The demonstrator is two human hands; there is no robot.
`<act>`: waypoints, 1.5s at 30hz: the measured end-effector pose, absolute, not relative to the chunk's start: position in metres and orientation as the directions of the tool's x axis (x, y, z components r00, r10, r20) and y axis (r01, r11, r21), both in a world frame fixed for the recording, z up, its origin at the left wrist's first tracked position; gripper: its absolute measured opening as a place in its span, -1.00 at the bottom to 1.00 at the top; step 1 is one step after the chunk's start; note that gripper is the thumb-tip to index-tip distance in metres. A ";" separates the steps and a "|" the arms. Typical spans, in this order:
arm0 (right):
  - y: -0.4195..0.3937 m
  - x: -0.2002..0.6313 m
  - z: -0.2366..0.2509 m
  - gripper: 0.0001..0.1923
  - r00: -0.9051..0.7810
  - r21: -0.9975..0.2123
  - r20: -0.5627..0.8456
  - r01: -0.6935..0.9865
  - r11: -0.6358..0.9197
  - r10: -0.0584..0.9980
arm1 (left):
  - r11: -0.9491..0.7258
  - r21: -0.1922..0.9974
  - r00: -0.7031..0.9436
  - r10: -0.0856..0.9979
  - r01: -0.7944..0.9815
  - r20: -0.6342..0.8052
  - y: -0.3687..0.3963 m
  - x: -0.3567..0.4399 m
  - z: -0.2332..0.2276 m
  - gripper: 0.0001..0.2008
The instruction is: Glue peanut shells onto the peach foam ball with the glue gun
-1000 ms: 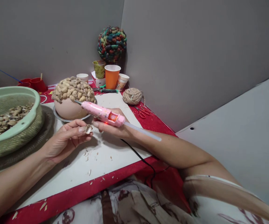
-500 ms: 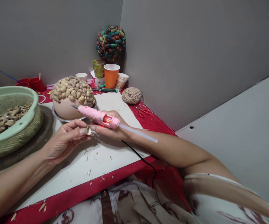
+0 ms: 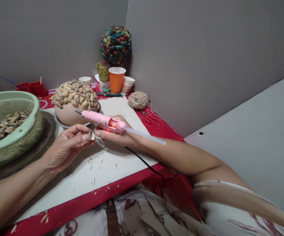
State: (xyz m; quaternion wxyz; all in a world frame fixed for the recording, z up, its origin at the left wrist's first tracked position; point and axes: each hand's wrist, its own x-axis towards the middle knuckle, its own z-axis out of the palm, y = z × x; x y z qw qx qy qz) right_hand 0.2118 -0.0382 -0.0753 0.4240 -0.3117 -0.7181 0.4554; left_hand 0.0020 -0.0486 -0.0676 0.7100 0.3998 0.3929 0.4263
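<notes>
Pinching a peanut shell half between thumb and fingertips, my left hand holds it hollow side up, I judge so the glue can go inside. My right hand is wrapped around the pink glue gun, its fingertips touching the shell from the other side, which probably steadies the piece. The gun lies nearly level across that hand, nozzle pointing away towards the shell-covered ball just beyond both hands, glue stick trailing back along my forearm; its black cord drops off the table edge below the right wrist. The ball sits on a metal plate, close enough to reach without shifting. Left of my left hand, the green basket keeps loose shells within arm's reach. Cups, a twine ball and red scissors sit further out, beyond my right hand.

Compared with a second ago, the gun has dipped slightly and edged left, and my fingertips have closed onto the shell.
</notes>
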 end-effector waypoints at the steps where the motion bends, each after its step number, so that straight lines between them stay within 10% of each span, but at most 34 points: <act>1: -0.038 0.211 -0.076 -0.83 -0.447 -0.920 0.327 0.052 0.390 0.832 | 0.313 0.905 0.326 0.920 -0.288 -0.215 -0.049 0.002 -0.067 -0.66; 39: -0.036 0.207 -0.102 -0.78 -0.425 -0.817 0.493 0.076 0.572 0.759 | 0.009 0.975 0.173 0.984 -0.221 0.030 -0.064 0.009 -0.068 -0.70; 45: -0.050 0.201 -0.085 -0.79 -0.330 -0.963 0.250 0.013 0.269 0.910 | 0.104 0.951 0.174 0.983 -0.291 -0.055 -0.067 0.010 -0.061 -0.62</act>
